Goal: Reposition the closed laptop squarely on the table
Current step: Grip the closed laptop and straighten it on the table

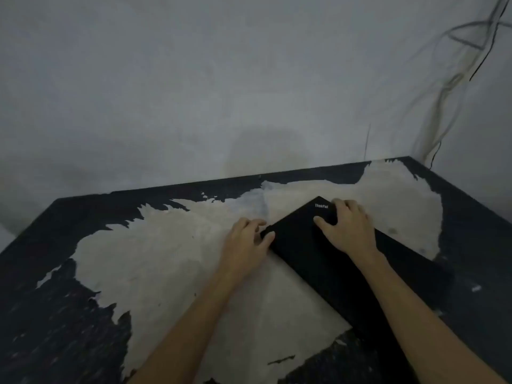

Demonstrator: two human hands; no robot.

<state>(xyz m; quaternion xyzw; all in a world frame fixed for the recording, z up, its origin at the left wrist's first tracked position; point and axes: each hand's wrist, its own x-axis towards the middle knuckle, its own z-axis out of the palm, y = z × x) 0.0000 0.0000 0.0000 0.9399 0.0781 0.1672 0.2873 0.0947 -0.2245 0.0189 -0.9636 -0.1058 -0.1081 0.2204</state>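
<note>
A closed black laptop point(327, 261) with a small logo near its far corner lies askew on the table point(144, 261), one corner pointing toward the wall. My left hand point(246, 242) is at its left corner, fingertips curled against the edge. My right hand point(347, 225) lies flat on the lid near the far corner, fingers spread and pressing down. My right forearm crosses over the laptop's near part and hides it.
The table top is black with a large worn pale patch in the middle. Its back edge point(249, 180) meets a grey wall, and its right edge point(471, 195) runs toward me. Loose cables point(454, 79) hang down the wall at the back right corner.
</note>
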